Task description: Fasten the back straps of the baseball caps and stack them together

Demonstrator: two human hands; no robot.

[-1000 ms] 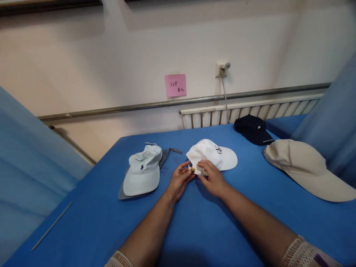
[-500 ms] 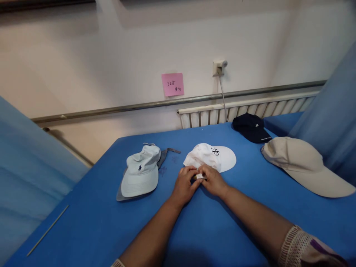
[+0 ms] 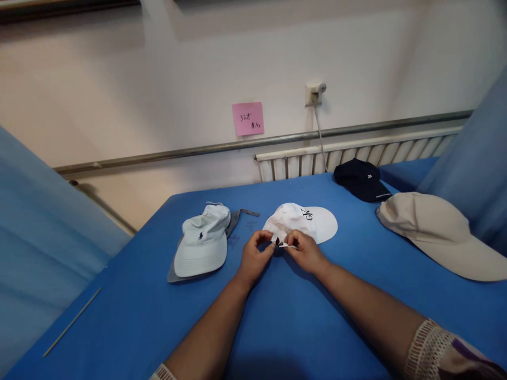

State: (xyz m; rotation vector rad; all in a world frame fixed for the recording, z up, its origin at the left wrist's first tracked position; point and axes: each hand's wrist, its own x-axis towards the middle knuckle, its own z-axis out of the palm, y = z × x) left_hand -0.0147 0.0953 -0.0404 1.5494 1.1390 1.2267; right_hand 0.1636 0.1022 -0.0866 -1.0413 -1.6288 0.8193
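A white baseball cap [image 3: 291, 217] with dark letters on its front lies on the blue table cover [image 3: 150, 322], its brim pointing right. My left hand [image 3: 255, 256] pinches the near left edge of the cap, thumb against fingers. On the same edge, a little to the right, my right hand [image 3: 304, 250] pinches the cap's fabric or strap. Between the two hands a small dark gap shows; the fastening there is too small to make out. Left of my hands a pale blue cap [image 3: 204, 240] rests on top of a grey cap [image 3: 173, 275].
At the right lie a beige cap [image 3: 428, 221] and, behind it, a black cap [image 3: 360, 178]. A thin stick [image 3: 73, 322] is at the left edge. Blue curtains [image 3: 43, 237] hang on both sides. Behind are a radiator [image 3: 293, 163], a metal rail [image 3: 190, 153] and a socket [image 3: 313, 95].
My hands have drawn slightly apart, uncovering the cap's near edge and the dark gap. A pale tag-like piece between my fingers no longer shows the same way. The view has shifted slightly.
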